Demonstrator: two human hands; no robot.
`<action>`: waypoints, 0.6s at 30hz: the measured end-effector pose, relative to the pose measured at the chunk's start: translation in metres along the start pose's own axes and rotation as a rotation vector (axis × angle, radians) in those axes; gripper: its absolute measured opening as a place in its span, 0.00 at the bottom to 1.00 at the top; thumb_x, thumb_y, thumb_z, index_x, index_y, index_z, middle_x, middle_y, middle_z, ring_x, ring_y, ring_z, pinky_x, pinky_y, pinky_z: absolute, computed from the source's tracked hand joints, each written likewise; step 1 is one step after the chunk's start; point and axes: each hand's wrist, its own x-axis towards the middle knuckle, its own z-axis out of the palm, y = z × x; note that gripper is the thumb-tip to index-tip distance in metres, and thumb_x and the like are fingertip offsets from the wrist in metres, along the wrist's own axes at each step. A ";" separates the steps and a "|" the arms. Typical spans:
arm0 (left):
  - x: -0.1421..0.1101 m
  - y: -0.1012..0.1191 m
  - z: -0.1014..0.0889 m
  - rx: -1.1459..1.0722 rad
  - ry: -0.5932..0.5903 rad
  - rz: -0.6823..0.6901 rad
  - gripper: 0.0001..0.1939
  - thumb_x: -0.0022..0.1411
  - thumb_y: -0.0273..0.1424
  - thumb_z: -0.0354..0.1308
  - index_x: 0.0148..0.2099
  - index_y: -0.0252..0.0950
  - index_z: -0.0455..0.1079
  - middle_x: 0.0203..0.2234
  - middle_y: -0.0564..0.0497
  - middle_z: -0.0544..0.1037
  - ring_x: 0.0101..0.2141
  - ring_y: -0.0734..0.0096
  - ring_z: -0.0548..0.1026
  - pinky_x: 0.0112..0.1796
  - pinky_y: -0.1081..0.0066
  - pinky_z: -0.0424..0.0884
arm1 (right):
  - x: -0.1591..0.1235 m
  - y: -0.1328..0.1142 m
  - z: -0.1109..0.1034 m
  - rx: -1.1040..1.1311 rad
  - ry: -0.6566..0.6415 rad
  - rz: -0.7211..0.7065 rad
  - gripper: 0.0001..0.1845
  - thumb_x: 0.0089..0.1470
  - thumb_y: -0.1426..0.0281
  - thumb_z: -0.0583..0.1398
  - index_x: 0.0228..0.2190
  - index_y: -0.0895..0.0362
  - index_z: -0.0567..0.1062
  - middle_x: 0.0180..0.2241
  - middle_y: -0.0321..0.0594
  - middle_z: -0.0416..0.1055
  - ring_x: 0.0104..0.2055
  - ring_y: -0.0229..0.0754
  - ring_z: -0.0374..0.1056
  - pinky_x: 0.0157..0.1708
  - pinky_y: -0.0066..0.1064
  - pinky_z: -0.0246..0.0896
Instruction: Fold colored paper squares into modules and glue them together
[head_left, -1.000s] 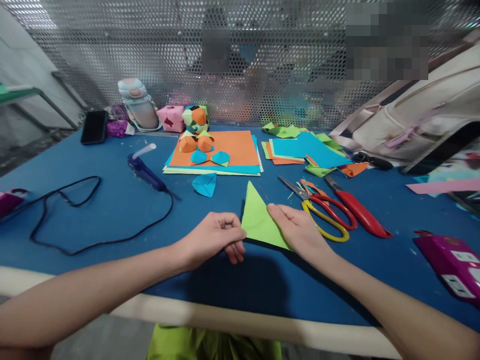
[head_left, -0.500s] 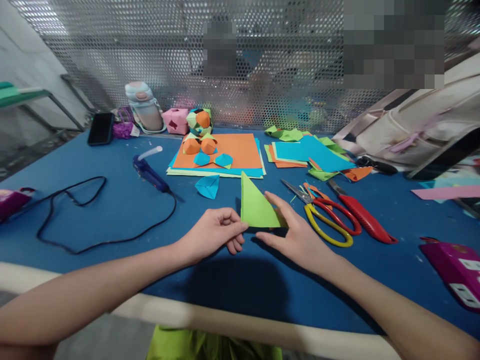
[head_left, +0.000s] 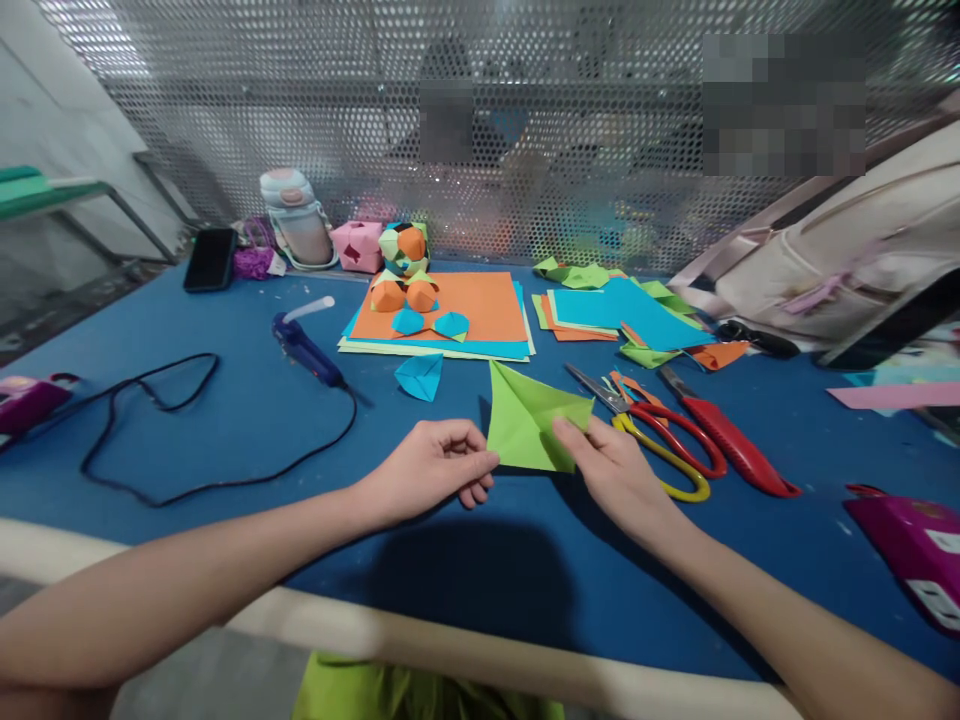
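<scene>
A green sheet of paper (head_left: 521, 425), creased and partly unfolded, is held between my two hands just above the blue table. My left hand (head_left: 439, 462) pinches its lower left corner between thumb and fingers. At the right side, my right hand (head_left: 611, 465) grips the paper with the thumb on top; its other fingers are mostly hidden beneath. Beyond the left hand lies a small folded blue paper piece (head_left: 421, 377). Scissors (head_left: 652, 430) with red and yellow handles rest right behind my right hand.
A glue gun (head_left: 307, 348) with its black cord lies left. Behind are stacked sheets (head_left: 480, 300) bearing folded pieces, a paper ball (head_left: 403, 245), a bottle (head_left: 296, 220) and a phone (head_left: 210, 260). Rightward are a red-handled cutter (head_left: 731, 440), paper scraps (head_left: 652, 310), a purple power strip (head_left: 911, 550) and a bag (head_left: 817, 230).
The green paper has gone from a folded triangle to a partly opened sheet. My right hand has closed on its right side, while my left hand keeps its pinch.
</scene>
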 end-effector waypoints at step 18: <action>0.008 0.003 -0.009 -0.379 0.117 0.080 0.08 0.47 0.23 0.56 0.24 0.33 0.58 0.23 0.57 0.69 0.25 0.78 0.72 0.30 0.71 0.74 | 0.009 0.004 -0.013 0.063 -0.075 0.039 0.10 0.46 0.64 0.61 0.31 0.57 0.73 0.29 0.36 0.71 0.30 0.39 0.65 0.30 0.29 0.60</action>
